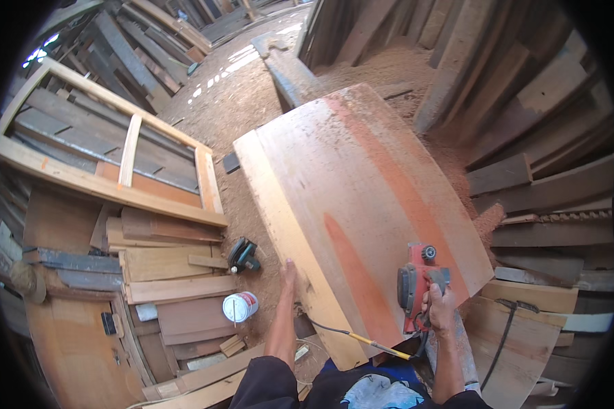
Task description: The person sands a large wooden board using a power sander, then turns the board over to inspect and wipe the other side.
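Note:
A wide wooden panel (307, 174) with reddish streaks and a pale strip along its left side lies in front of me, dusted with shavings at its far end. My right hand (441, 307) is wrapped round the handle of a red electric planer (415, 273), which sits on the panel's near right part. Gripping the panel's left edge is my left hand (288, 273), its fingers partly hidden. A cord with a yellow section (378, 346) runs from near the planer across the panel's near end.
On the floor to the left stand a white bucket (240, 307) and a dark green power tool (243, 255). A wooden frame (128, 150) leans at the far left, above stacked boards (181, 290). Upright planks (457, 61) and more boards (525, 341) line the right side.

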A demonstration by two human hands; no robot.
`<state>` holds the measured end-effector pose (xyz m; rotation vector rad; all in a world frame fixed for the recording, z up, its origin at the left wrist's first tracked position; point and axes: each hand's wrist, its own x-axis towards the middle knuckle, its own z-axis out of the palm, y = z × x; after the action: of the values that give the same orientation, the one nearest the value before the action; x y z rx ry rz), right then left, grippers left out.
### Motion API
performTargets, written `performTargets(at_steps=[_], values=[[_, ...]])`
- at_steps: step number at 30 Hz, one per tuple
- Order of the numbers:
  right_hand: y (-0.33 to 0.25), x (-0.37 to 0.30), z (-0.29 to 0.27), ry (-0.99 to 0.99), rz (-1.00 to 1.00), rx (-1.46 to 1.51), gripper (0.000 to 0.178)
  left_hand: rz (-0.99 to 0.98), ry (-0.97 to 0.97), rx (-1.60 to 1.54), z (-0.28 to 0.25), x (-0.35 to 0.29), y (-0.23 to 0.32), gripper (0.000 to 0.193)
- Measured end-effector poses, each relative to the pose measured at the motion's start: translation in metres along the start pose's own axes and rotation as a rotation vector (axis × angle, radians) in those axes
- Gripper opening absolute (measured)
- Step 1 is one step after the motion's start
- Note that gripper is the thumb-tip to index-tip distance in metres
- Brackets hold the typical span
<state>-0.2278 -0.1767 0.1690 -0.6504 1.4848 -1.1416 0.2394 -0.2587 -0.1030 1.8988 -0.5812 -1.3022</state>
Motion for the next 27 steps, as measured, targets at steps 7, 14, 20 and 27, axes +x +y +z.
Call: performTargets(at_steps=[7,14,20,27], values=[[-0.010,-0.023,-0.019,0.017,-0.034,-0.154,0.044,0.005,-0.002,-0.047,0.054,0.000,0.062,0.062],[-0.024,-0.033,-0.002,-0.032,-0.013,-0.234,0.039,0.035,0.010,-0.026,0.090,0.030,0.098,0.060],[0.001,-0.038,-0.002,-0.133,0.023,-0.264,0.043,0.158,0.060,0.195,0.085,-0.001,0.092,0.062],[0.025,-0.062,-0.021,-0.204,0.056,-0.243,0.039,0.332,-0.531,0.908,0.040,-0.166,0.036,0.076]])
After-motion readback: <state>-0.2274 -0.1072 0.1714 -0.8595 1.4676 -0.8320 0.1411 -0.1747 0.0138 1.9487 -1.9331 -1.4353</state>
